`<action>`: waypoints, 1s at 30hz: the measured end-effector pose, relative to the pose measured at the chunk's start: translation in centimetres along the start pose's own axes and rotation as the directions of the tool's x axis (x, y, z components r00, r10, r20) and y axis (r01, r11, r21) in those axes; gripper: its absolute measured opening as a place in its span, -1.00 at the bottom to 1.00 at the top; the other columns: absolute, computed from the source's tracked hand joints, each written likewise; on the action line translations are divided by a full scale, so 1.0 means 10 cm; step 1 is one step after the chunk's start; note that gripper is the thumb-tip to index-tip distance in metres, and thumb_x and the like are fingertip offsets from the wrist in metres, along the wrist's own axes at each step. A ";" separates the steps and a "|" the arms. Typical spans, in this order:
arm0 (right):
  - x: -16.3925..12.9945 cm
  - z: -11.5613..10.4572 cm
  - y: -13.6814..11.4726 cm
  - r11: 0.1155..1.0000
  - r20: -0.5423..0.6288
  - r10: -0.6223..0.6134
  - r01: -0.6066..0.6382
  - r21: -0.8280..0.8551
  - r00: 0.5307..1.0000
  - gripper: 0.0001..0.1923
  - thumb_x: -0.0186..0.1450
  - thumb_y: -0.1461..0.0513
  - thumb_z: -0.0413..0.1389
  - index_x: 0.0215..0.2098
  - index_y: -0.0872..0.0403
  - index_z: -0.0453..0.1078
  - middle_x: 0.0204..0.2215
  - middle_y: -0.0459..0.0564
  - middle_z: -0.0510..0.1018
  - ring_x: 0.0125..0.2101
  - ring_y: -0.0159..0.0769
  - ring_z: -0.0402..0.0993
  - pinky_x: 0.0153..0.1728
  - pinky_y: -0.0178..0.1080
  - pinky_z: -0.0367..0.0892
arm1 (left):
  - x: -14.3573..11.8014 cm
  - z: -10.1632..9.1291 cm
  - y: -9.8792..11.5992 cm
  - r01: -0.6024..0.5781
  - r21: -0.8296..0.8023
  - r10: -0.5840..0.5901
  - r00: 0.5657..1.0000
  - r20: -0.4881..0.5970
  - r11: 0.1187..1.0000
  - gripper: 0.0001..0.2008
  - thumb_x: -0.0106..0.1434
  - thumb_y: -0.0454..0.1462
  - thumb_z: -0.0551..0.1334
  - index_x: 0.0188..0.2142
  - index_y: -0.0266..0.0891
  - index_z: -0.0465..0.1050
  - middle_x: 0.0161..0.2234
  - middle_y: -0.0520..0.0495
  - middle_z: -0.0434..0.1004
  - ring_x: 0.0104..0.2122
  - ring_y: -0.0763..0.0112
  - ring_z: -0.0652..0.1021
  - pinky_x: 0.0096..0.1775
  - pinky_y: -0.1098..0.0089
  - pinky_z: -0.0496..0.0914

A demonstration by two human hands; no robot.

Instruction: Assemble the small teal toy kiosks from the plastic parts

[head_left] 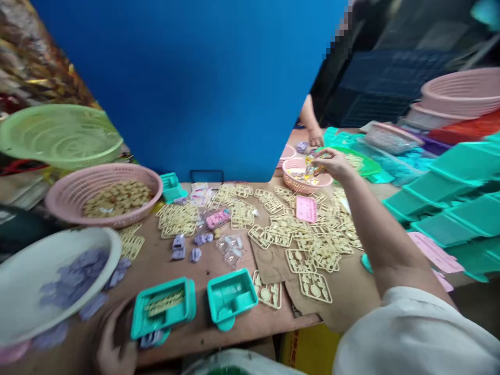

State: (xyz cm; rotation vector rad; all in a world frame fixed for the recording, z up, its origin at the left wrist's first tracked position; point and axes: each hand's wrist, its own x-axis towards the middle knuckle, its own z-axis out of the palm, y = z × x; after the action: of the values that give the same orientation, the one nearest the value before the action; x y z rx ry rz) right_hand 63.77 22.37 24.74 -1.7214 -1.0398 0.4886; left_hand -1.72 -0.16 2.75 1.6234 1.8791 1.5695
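Brown worktable (219,317) strewn with cream plastic part frames (312,245), baskets around its edges.

Right hand (332,162), fingers pinched on a small colourful packet (312,167), reaches over the small pink basket (302,179) at the far side. Left hand (113,341), blurred at the near edge, curls against a teal tray (162,308) holding a cream frame; its grip is unclear. Another person's hand (314,136) shows beyond, the rest masked in blue.

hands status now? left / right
Left hand: gripping the teal tray at its near edge.
Right hand: closed on small pieces over the pink basket.
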 end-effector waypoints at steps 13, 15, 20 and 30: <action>-2.30 2.88 -1.15 0.827 0.834 -0.522 0.346 0.443 0.179 -0.81 0.12 0.35 0.28 -0.28 0.07 0.48 -0.29 -0.11 0.58 -0.32 -0.37 0.50 -0.33 -0.34 0.43 | 0.01 0.02 0.24 0.138 -0.027 -0.137 0.989 0.046 0.990 -0.55 0.53 0.07 0.14 0.09 -0.20 0.53 0.08 -0.27 0.65 0.09 0.17 0.66 0.16 0.18 0.56; -2.60 3.33 -1.13 0.778 0.830 -0.554 0.395 0.489 0.062 -0.80 0.12 0.41 0.21 -0.29 0.08 0.47 -0.37 -0.16 0.54 -0.38 -0.41 0.44 -0.35 -0.36 0.37 | 0.00 0.02 0.20 0.120 -0.003 -0.119 0.991 0.054 0.993 -0.55 0.54 0.05 0.13 0.13 -0.20 0.51 0.11 -0.28 0.64 0.11 0.17 0.65 0.17 0.16 0.56; -2.94 3.95 -0.98 0.650 0.807 -0.567 0.513 0.561 -0.164 -0.72 0.10 0.46 0.27 -0.22 0.12 0.57 -0.26 -0.04 0.65 -0.26 -0.27 0.55 -0.22 -0.30 0.44 | 0.00 0.02 0.16 0.112 0.012 -0.113 0.989 0.092 0.994 -0.56 0.56 -0.01 0.14 0.25 -0.17 0.45 0.18 -0.30 0.61 0.18 0.14 0.63 0.22 0.12 0.53; -2.68 3.76 -0.77 0.623 0.772 -0.619 0.510 0.593 -0.142 -0.57 0.49 0.20 0.16 0.31 -0.01 0.50 0.30 0.13 0.56 0.30 -0.06 0.48 0.35 0.09 0.36 | 0.11 0.02 0.29 -0.002 0.061 -0.006 0.991 0.131 0.998 -0.55 0.55 -0.07 0.16 0.32 -0.16 0.42 0.25 -0.30 0.58 0.29 0.08 0.54 0.31 0.02 0.45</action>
State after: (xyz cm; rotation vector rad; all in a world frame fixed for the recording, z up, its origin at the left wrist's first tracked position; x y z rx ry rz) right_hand 18.52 21.99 12.78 -0.3733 -2.5337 1.0547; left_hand -0.32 0.32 5.45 1.7043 1.8769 1.3806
